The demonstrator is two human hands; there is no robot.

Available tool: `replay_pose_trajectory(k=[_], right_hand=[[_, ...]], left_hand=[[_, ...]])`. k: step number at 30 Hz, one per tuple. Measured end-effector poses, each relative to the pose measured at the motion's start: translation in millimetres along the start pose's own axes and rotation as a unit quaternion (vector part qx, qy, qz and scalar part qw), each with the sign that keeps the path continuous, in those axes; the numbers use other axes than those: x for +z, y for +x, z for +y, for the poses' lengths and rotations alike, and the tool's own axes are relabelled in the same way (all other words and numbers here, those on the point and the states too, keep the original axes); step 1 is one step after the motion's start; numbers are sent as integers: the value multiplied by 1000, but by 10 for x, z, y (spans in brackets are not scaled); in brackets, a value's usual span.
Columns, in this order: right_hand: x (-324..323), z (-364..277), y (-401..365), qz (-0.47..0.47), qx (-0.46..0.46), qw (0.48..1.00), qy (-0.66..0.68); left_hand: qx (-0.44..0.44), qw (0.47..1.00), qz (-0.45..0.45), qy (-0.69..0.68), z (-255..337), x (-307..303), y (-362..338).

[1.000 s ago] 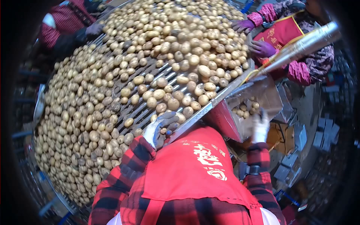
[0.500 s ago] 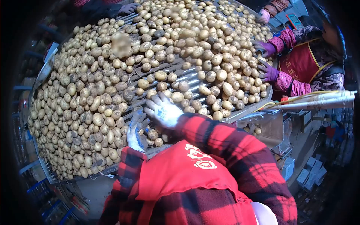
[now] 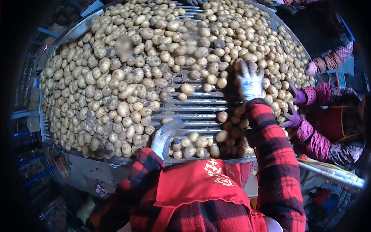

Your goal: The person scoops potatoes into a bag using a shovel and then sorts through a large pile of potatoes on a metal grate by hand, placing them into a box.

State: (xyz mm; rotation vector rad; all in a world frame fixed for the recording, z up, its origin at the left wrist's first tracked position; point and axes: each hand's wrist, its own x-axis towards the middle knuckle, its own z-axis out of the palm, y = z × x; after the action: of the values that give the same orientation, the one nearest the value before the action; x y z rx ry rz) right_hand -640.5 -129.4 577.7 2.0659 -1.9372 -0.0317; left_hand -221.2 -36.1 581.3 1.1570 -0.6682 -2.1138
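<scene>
Potatoes cover a slatted metal table, with bare slats showing at its middle. My right hand, in a white and grey glove, is stretched out over the right-hand pile. Its fingers are spread and rest on potatoes there. Near the front edge my left hand, gloved in white and blue-grey, lies with its fingers extended over the slats. It is beside a small group of potatoes and grips none that I can see. Its fingertips are somewhat blurred.
To the right, a co-worker's purple-gloved hands touch the pile's edge. Another person's sleeve reaches in at the upper right, and a dark-gloved hand shows at the top. A pale pole juts out at the lower right.
My right hand has moved away from my left, forward and right onto the right-hand pile. More bare slats show between my hands. The whole view has also turned.
</scene>
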Motion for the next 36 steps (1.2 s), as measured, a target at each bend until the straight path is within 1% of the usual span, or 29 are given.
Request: replay_pose_trajectory(k=[1,3,4,5,6,7,9,11,12,13,14,15,16,17,18,19,20,21,23,24,25,27,28,29,30,33,34,35,36], right_hand=[[-66,105,78,10,10,1000,14],[-203,206,176,-38,4,999,-4],[-140,253,203,-25,25,999,-3],[-77,251,236,-10,43,999,-1],[-75,190,278,38,73,996,26],[-248,67,352,58,70,996,9],[-349,-162,528,96,-14,991,87],[-575,-496,797,81,-103,982,139],[-458,-645,909,118,-131,966,190],[-515,-806,1090,96,-147,959,224],[-604,-977,1259,94,-144,956,239],[-511,-1110,1461,130,-154,950,238],[-559,-1230,1676,112,-162,941,275],[-504,-1343,1858,119,-146,937,293],[-351,-1453,2032,154,-129,938,284],[-275,-1535,2211,129,-118,938,301],[-332,-1600,2363,54,-84,958,268],[-383,-1625,2501,-22,-52,970,237],[-363,-1554,2661,-115,-3,962,247],[-262,-1507,2641,-127,11,953,273],[-270,-1467,2599,-118,46,938,322],[-86,-1431,2623,-184,64,916,350],[59,-1411,2562,-136,42,922,361],[110,-1449,2480,-128,44,933,332],[155,-1456,2419,-113,44,938,325],[10,-1417,2049,-87,-3,960,265],[-36,-1430,1959,-92,-7,961,261],[-60,-1441,1851,-98,-11,962,255],[-59,-1466,1655,-81,-5,956,284]], left_hand=[[-13,1000,7,1,20,22,-13],[-33,999,21,3,70,53,-28],[14,999,4,46,121,81,-13],[5,998,41,56,52,5,46],[56,992,46,100,192,35,59],[101,983,51,145,389,84,53],[239,928,86,271,816,17,158],[289,910,153,253,1322,108,150],[294,904,162,264,1538,149,163],[298,899,168,274,1695,141,221],[282,889,178,315,1776,53,372],[244,872,184,383,1937,73,481],[273,854,179,406,2029,78,662],[302,835,175,426,2113,91,863],[324,778,193,502,2213,90,1066],[346,712,213,572,2333,74,1275],[355,671,245,603,2413,48,1510],[338,655,268,620,2491,25,1730],[232,646,216,694,2603,315,1899],[239,613,218,721,2517,276,2164],[144,629,199,738,2499,349,2327],[190,608,149,757,2275,448,2603],[147,620,154,755,2220,519,2664],[104,631,160,752,2220,700,2613],[104,619,159,762,2176,788,2572],[128,631,123,756,1963,888,2305],[168,614,146,758,1661,735,2364],[174,625,143,747,1506,692,2262],[179,625,129,749,1386,680,2114]])
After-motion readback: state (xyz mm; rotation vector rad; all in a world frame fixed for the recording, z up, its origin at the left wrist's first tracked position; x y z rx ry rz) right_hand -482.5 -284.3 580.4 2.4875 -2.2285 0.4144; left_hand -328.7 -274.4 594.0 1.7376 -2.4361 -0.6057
